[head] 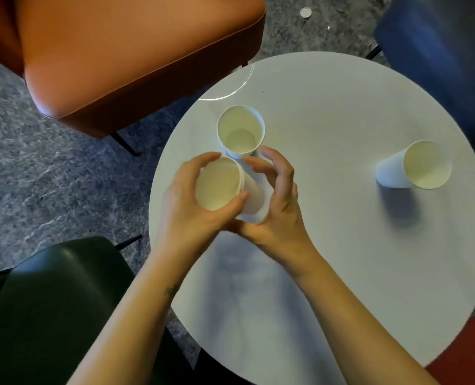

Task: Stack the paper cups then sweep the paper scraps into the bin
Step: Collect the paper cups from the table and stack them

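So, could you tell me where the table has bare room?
Bare: the table between the far cup and the right-hand cup, and its near-right part. Crowded: left, where the left hand and right hand hold the third cup.

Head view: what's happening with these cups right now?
A person's left hand grips a paper cup, tilted, by its rim over the round white table. The right hand curls around the cup's lower body, though contact there is unclear. A second cup stands upright just beyond, and a third cup sits apart to the right. No bin is visible.
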A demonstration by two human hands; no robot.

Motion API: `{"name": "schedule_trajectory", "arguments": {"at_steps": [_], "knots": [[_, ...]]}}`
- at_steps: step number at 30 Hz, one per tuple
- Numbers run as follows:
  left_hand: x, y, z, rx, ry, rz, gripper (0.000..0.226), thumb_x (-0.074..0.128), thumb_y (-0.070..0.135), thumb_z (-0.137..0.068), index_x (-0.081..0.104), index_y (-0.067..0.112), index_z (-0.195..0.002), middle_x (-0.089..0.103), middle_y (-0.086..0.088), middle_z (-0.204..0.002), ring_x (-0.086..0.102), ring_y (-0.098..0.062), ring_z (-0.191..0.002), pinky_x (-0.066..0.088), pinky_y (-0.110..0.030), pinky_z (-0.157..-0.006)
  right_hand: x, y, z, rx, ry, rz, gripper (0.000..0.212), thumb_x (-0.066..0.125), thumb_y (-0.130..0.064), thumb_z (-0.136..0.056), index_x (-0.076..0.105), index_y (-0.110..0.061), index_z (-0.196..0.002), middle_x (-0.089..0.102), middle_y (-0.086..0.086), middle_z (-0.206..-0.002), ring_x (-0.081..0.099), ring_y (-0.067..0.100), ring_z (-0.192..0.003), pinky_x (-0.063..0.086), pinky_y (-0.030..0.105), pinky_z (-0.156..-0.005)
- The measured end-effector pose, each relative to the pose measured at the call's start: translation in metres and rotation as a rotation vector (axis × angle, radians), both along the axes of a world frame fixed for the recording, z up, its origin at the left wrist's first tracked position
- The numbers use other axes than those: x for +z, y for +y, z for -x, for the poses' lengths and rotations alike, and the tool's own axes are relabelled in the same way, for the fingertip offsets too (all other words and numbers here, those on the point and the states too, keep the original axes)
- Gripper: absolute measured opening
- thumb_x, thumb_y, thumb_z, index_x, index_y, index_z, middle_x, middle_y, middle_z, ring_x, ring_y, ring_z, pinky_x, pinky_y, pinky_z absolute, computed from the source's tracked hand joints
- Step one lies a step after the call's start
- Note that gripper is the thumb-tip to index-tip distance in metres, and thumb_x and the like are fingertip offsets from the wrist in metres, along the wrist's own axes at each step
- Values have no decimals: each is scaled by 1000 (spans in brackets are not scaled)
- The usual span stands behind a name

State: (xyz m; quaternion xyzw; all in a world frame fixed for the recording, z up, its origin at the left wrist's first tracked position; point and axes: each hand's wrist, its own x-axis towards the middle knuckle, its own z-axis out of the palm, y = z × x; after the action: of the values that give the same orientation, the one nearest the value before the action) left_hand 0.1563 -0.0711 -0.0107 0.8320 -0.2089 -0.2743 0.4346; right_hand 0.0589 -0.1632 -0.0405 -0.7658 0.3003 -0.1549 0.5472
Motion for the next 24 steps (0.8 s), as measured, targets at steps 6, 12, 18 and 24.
{"name": "schedule_trajectory", "arguments": {"at_steps": [6,12,18,24], "knots": [[7,7,-27,170,-42,42,48,68,45,-69,53,41,-115,56,15,-118,56,-11,-109,52,-32,-85,-21,-25,-14,-211,35,57,68,67,-22,-80,23,-31,-131,42,-17,-125,46,10,-118,38,48,-102],[8,9,-39,252,-61,165,51,65,52,-70,55,37,-118,57,13,-120,59,-13,-110,47,-17,-76,-42,-36,-54,-203,142,-26,96,86,-18,-61,29,-16,-138,45,0,-137,46,19,-124,40,51,-102],[14,3,-41,272,-60,252,57,66,48,-74,51,29,-125,54,7,-127,56,-8,-113,50,-21,-83,-45,-28,-60,-252,149,2,71,84,-24,-65,48,-16,-125,55,0,-127,51,21,-116,46,48,-98],[12,-12,-32,115,-86,97,61,66,53,-72,48,35,-127,50,16,-125,52,-8,-116,51,-39,-93,-28,-23,-37,-137,130,367,71,90,-23,-53,60,-9,-116,64,6,-115,56,27,-108,46,43,-90]]}}
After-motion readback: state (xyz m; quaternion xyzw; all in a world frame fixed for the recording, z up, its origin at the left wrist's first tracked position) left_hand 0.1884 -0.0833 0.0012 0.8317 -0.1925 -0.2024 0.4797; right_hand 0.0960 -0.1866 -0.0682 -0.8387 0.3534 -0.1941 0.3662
